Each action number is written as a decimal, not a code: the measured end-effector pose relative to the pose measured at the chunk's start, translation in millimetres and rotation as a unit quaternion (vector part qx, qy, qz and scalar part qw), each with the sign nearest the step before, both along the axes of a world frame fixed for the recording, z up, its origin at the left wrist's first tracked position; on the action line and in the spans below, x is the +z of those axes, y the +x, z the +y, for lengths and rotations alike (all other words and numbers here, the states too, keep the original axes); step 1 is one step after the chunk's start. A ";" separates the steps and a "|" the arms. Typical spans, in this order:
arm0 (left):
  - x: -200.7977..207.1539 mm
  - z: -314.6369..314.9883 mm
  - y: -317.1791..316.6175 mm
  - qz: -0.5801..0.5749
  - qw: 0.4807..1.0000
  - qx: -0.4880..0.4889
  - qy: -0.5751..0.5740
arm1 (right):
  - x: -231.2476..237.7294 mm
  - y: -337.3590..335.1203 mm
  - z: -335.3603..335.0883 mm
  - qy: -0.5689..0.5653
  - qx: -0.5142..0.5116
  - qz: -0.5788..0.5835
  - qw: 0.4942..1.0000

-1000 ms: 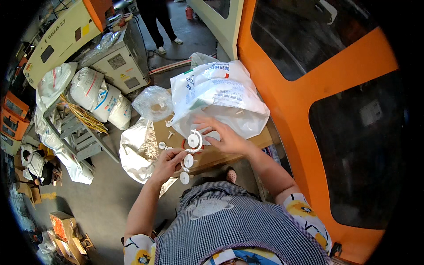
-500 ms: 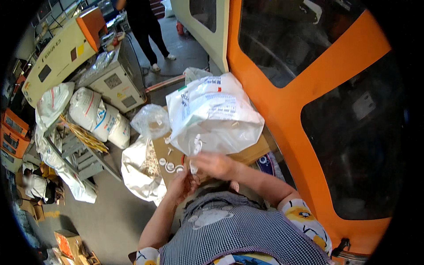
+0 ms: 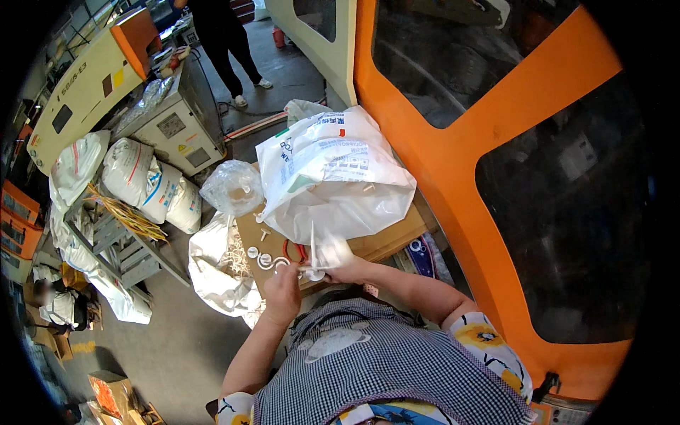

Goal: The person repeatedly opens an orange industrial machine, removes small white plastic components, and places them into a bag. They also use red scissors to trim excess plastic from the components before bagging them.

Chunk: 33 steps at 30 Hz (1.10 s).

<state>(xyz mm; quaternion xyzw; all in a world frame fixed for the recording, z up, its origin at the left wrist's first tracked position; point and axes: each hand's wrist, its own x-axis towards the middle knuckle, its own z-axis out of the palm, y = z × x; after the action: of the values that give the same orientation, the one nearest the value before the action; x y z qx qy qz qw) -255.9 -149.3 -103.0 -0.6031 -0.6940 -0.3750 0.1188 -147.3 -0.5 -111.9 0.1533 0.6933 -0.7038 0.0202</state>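
Observation:
At the near edge of a cardboard-topped surface [image 3: 386, 248], my two hands meet around small white plastic parts. My left hand [image 3: 285, 294] is closed, fingertips pinched at the end of a piece too small to make out. My right hand [image 3: 346, 268], smeared by motion, is curled around a white plastic part [image 3: 313, 235] whose thin stem points up. Between the hands shows a white round piece [image 3: 316, 275]. Just beyond my left hand lie several white rings and caps [image 3: 265, 260] and a red loop [image 3: 286, 249] like a scissors handle.
A large white plastic sack [image 3: 333, 170] covers the far part of the surface, beside a clear bag [image 3: 232, 188]. An open white sack [image 3: 212, 276] of small beige pieces stands left. An orange machine [image 3: 453, 159] borders the right. A person [image 3: 225, 49] stands far off.
My right hand has come down and closer to my left hand. My left hand has turned into a tighter closed shape, and the red loop shows more. The whole view has shifted slightly.

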 end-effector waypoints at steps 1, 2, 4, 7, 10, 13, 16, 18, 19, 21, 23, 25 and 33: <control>11.1 -2.4 8.9 0.068 0.998 -0.016 -0.003 | -31.7 3.2 6.8 -0.283 0.054 0.008 0.958; 11.5 -1.2 8.9 0.060 0.998 -0.030 0.008 | -62.6 4.3 13.9 -0.542 0.103 0.017 0.834; 8.0 0.9 8.4 0.045 0.998 -0.041 0.030 | -19.4 6.5 17.2 -0.143 -0.001 -0.052 0.988; -9.3 9.2 1.2 -0.302 0.948 0.092 0.041 | -118.2 -29.8 96.3 -0.238 -0.219 -0.049 0.945; 4.1 19.6 -5.2 -0.542 0.838 0.063 0.016 | -97.3 -49.3 131.1 0.079 -0.328 -0.060 0.940; -2.9 10.9 -8.5 -0.603 0.796 0.021 -0.038 | -30.9 -37.9 104.5 0.443 -0.233 0.087 0.862; 13.5 11.7 -10.6 -0.664 0.743 -0.023 -0.079 | 51.3 -23.5 62.0 0.476 -0.102 0.207 0.849; 17.1 10.4 -12.0 -0.627 0.764 -0.052 -0.144 | 61.3 -24.0 59.8 0.594 -0.056 0.306 0.742; 17.8 7.9 -14.4 -0.597 0.782 -0.060 -0.171 | 50.7 -23.0 67.5 0.591 -0.026 0.313 0.743; 17.6 2.5 -19.8 -0.466 0.860 -0.045 -0.202 | 48.8 -13.2 74.8 0.603 0.044 0.234 0.762; 15.5 -7.5 -33.6 -0.120 0.977 -0.012 -0.178 | 43.3 -7.3 74.1 0.549 0.115 0.149 0.814; 22.9 -15.3 -41.6 0.130 0.977 -0.013 -0.168 | 30.4 2.2 63.7 0.423 0.182 0.054 0.886; 4.0 -19.9 -48.0 -0.097 0.989 0.068 -0.085 | -76.6 -31.1 151.4 -0.116 -0.408 -0.049 0.904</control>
<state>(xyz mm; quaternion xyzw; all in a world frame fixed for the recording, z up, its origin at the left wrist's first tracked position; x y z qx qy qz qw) -303.9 -169.2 -99.0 -0.5233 -0.7708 -0.3625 0.0247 -178.4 150.9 -188.5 0.4536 0.4818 -0.7175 -0.2173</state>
